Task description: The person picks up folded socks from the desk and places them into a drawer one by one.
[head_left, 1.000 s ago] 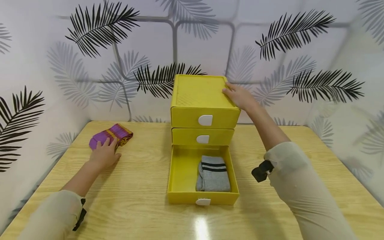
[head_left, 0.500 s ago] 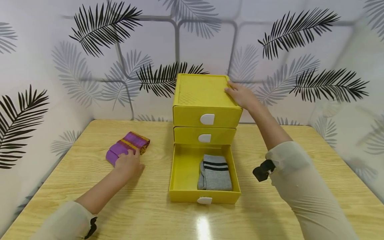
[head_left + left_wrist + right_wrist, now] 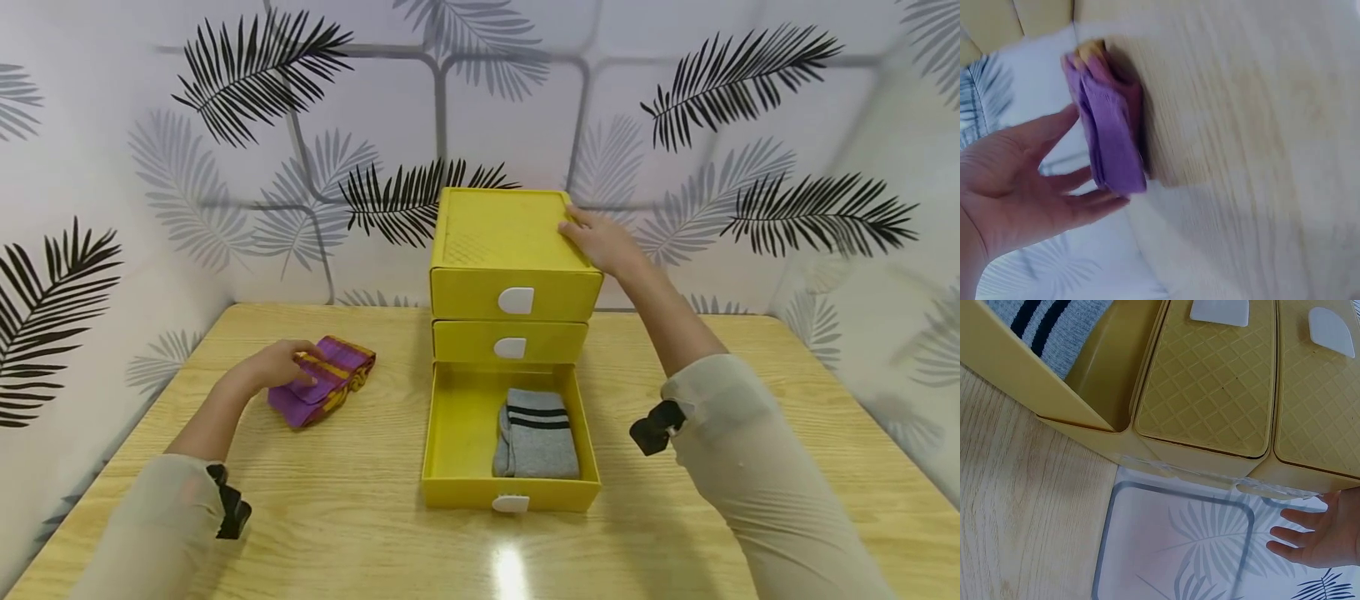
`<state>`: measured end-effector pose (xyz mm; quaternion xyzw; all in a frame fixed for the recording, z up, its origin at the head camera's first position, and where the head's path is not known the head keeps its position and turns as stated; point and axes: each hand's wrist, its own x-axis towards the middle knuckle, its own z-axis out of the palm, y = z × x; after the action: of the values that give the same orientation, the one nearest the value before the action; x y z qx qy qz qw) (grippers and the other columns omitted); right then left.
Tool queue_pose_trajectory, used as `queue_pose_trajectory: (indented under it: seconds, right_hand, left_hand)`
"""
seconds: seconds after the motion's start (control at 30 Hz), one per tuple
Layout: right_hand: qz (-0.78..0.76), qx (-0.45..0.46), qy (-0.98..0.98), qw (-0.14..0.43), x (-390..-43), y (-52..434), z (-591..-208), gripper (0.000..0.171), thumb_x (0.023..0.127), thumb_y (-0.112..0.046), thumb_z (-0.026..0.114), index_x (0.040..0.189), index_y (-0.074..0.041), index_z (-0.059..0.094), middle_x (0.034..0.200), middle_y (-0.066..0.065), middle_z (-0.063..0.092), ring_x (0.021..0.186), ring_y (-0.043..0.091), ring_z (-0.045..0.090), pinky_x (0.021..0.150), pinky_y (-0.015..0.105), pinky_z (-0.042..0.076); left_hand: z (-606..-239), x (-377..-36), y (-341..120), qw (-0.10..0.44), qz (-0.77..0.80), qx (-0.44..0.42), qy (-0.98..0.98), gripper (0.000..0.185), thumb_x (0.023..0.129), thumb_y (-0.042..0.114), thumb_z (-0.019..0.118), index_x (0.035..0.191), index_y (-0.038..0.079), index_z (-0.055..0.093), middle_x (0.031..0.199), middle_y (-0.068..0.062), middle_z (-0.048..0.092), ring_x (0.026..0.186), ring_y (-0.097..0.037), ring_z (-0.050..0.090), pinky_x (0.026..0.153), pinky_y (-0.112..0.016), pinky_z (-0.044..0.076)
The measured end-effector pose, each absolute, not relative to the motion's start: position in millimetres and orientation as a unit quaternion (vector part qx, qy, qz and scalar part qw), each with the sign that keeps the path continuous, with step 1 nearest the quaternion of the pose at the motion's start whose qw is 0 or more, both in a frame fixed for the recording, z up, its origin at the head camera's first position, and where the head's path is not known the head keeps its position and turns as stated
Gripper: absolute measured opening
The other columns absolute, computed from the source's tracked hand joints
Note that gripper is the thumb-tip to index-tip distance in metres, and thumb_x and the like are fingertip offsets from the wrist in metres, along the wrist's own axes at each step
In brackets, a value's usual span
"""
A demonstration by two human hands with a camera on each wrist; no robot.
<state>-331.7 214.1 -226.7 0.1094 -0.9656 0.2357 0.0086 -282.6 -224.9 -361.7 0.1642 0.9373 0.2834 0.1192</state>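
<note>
Gripping the purple sock [image 3: 321,381], our left hand [image 3: 279,364] has thumb and fingers curled round its near end, the bundle tilted up off the table [image 3: 360,533], left of the open bottom drawer [image 3: 457,417]. Our right hand [image 3: 600,240] lies flat with straight fingers on the top right edge of the yellow cabinet [image 3: 502,229], holding nothing. We see a grey sock [image 3: 536,433] lying in that drawer.

This looks like a staged home corner: a light wooden table [image 3: 360,517] boxed in by palm-leaf wallpaper [image 3: 675,92], bearing a small yellow three-drawer organiser [image 3: 510,250] with folded grey striped socks [image 3: 536,433] inside.
</note>
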Motion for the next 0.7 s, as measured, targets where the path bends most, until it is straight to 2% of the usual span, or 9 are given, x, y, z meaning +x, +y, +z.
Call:
queue_pose_trajectory:
  seconds: [0.13, 0.27, 0.37, 0.53, 0.6, 0.7]
  right_hand:
    - [0.237, 0.110, -0.965, 0.006, -331.7, 214.8, -227.4, 0.055, 0.101, -0.035, 0.028, 0.147, -0.008, 0.017, 0.147, 0.021, 0.017, 0.133, 0.039, 0.013, 0.106, 0.050, 0.009]
    - [0.239, 0.107, -0.965, 0.002, -332.1, 214.8, -227.7, 0.056, 0.100, -0.037, 0.027, 0.148, -0.009, 0.015, 0.147, 0.021, 0.017, 0.133, 0.039, 0.012, 0.106, 0.050, 0.009]
    - [0.241, 0.107, -0.965, 0.001, -332.3, 214.4, -228.0, 0.056, 0.100, -0.037, 0.028, 0.148, -0.009, 0.015, 0.148, 0.020, 0.016, 0.133, 0.039, 0.012, 0.106, 0.050, 0.009]
    - [0.239, 0.109, -0.965, 0.005, -332.9, 213.9, -228.4, 0.056, 0.100, -0.037, 0.027, 0.148, -0.009, 0.016, 0.148, 0.020, 0.017, 0.133, 0.039, 0.012, 0.106, 0.050, 0.009]
    - [0.239, 0.108, -0.965, 0.005, -333.2, 213.4, -228.7, 0.056, 0.100, -0.037, 0.027, 0.148, -0.009, 0.016, 0.148, 0.020, 0.017, 0.133, 0.039, 0.012, 0.106, 0.050, 0.009]
    - [0.241, 0.108, -0.965, 0.003, -333.6, 214.9, -226.7, 0.056, 0.100, -0.037, 0.028, 0.148, -0.009, 0.016, 0.148, 0.019, 0.016, 0.134, 0.038, 0.012, 0.107, 0.049, 0.009]
  left_hand:
    - [-362.3, -288.7, -231.5, 0.189, 0.300, 0.154, 0.922, 0.055, 0.081, 0.006, 0.066, 0.126, -0.012, 0.042, 0.126, -0.037, 0.036, 0.105, -0.038, 0.042, 0.086, -0.045, 0.040]
    - [-361.2, -291.2, -230.1, 0.219, 0.306, 0.142, 0.915, 0.063, 0.081, 0.010, 0.068, 0.131, -0.011, 0.035, 0.132, -0.038, 0.026, 0.119, -0.046, 0.030, 0.096, -0.053, 0.030]
    - [-359.9, -291.6, -229.0, 0.232, 0.306, 0.138, 0.913, 0.065, 0.081, 0.013, 0.069, 0.131, -0.010, 0.035, 0.136, -0.038, 0.020, 0.124, -0.049, 0.021, 0.099, -0.055, 0.025]
    - [-359.7, -295.6, -232.1, 0.272, 0.341, 0.118, 0.892, 0.059, 0.083, 0.015, 0.068, 0.128, -0.007, 0.037, 0.131, -0.031, 0.031, 0.107, -0.033, 0.044, 0.086, -0.042, 0.041]
    - [-361.1, -297.3, -235.2, 0.300, 0.373, 0.101, 0.872, 0.060, 0.084, 0.015, 0.068, 0.130, -0.006, 0.037, 0.129, -0.027, 0.035, 0.100, -0.025, 0.048, 0.080, -0.036, 0.045]
    - [-363.4, -300.9, -239.1, 0.330, 0.414, 0.088, 0.844, 0.061, 0.085, 0.017, 0.067, 0.133, -0.005, 0.036, 0.132, -0.024, 0.034, 0.097, -0.018, 0.051, 0.080, -0.032, 0.046]
